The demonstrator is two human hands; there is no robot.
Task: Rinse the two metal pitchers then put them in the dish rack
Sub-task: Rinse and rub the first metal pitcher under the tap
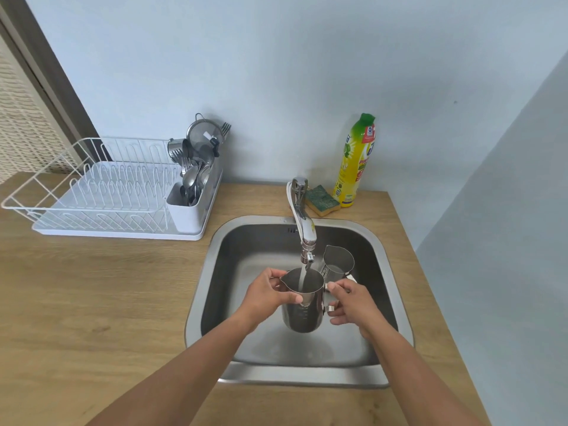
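I hold a large metal pitcher [302, 315] upright over the sink [396, 305], right under the faucet [302, 222]. A stream of water runs from the spout into its mouth. My left hand [267, 292] grips its rim and spout side, thumb across the front. My right hand [350, 302] holds its handle on the right. A second, smaller metal pitcher [337, 265] stands upright in the basin just behind, to the right of the faucet. The white wire dish rack [101, 192] sits on the counter to the left.
The rack's cutlery holder [192, 207] is packed with spoons, forks, a cup and a strainer; its plate slots hold nothing. A green sponge [322, 200] and a yellow dish-soap bottle [356, 161] stand behind the sink by the wall. Wooden counter [101, 302] surrounds the sink.
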